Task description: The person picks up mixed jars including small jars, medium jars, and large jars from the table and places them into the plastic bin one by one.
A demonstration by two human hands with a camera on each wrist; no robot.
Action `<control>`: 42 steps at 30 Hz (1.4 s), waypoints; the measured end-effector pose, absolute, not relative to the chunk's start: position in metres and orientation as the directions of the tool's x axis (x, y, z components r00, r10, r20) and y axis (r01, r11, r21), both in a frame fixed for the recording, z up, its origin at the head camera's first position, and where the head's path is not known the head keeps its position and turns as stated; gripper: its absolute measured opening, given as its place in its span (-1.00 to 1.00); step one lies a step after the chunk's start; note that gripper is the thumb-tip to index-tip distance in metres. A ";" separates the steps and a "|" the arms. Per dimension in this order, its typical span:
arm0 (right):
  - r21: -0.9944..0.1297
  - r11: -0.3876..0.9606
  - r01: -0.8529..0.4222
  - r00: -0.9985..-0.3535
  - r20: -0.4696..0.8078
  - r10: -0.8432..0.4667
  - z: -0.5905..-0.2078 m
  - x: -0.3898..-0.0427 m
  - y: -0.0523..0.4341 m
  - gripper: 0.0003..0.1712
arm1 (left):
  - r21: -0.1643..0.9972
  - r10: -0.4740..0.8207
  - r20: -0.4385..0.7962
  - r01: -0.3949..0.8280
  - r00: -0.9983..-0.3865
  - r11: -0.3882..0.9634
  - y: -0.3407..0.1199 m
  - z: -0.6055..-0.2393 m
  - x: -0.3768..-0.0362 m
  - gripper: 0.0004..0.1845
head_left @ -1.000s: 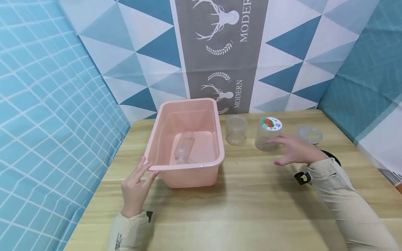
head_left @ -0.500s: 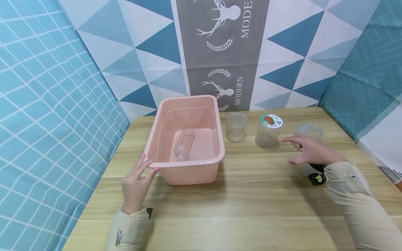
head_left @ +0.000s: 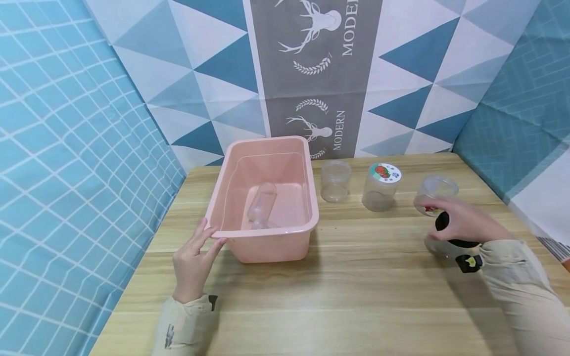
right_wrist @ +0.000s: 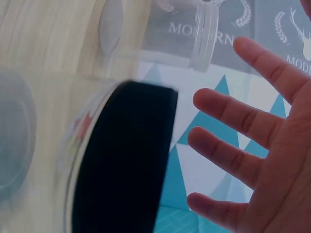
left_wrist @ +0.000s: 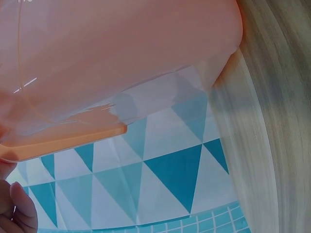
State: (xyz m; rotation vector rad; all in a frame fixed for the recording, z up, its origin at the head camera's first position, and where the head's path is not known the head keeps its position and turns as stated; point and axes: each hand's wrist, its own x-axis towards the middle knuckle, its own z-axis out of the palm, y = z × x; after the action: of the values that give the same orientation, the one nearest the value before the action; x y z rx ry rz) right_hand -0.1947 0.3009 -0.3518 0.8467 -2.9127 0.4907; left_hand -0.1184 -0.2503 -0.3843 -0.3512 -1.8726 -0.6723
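Observation:
My left hand (head_left: 194, 264) pinches the near-left corner of the pink plastic basin (head_left: 269, 247), thumb in front and fingers along the rim. Inside the basin lies a clear plastic bottle (head_left: 262, 202) on its side. My right hand (head_left: 467, 220) hovers over a clear jar with a black lid (head_left: 442, 221), partly hidden beneath it. In the right wrist view the fingers are spread and stand apart from the black lid (right_wrist: 126, 155). Just beyond the hand is another clear jar (head_left: 438, 187), with a bit of red label showing low on it.
Along the back of the wooden table (head_left: 347, 296) stand a plain clear jar (head_left: 336, 182) and a clear jar with a tomato-printed lid (head_left: 382, 188). Patterned cloth walls (head_left: 320, 79) close off the back and both sides.
My right hand has moved right and slightly nearer, from beside the tomato-lidded jar to over the black-lidded jar. The left hand stays on the basin's corner.

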 end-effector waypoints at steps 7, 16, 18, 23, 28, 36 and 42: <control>-0.251 0.813 -0.525 -0.850 0.184 -0.493 -0.363 -0.191 0.316 -0.23 | 0.290 -0.073 0.918 0.533 -0.390 0.795 -0.249 -0.386 -0.119 -0.41; -0.306 0.824 -0.476 -0.878 0.214 -0.428 -0.369 -0.186 0.334 -0.21 | 0.277 -0.066 0.923 0.536 -0.379 0.797 -0.249 -0.385 -0.119 -0.42; -0.301 0.836 -0.460 -0.886 0.217 -0.410 -0.370 -0.183 0.340 -0.20 | 0.277 -0.065 0.923 0.537 -0.379 0.797 -0.249 -0.385 -0.119 -0.42; -0.298 0.836 -0.460 -0.882 0.257 -0.394 -0.377 -0.176 0.352 -0.16 | 0.281 -0.067 0.922 0.542 -0.381 0.792 -0.249 -0.386 -0.120 -0.43; -0.340 0.841 -0.421 -0.903 0.243 -0.353 -0.383 -0.173 0.358 -0.09 | 0.285 -0.070 0.921 0.540 -0.383 0.792 -0.249 -0.387 -0.120 -0.43; -0.427 0.833 -0.352 -0.935 0.208 -0.289 -0.388 -0.171 0.363 0.01 | 0.304 -0.081 0.914 0.536 -0.398 0.787 -0.249 -0.387 -0.119 -0.42; -0.495 0.807 -0.324 -0.946 0.187 -0.264 -0.394 -0.168 0.368 0.09 | 0.318 -0.086 0.907 0.536 -0.412 0.782 -0.249 -0.386 -0.118 -0.41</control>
State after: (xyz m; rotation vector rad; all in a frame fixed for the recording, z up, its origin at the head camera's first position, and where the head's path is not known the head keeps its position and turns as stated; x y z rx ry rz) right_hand -0.1684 0.3677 -0.3944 0.4705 -2.8812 0.8189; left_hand -0.1180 -0.2486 -0.3858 -0.3425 -1.8824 -0.7117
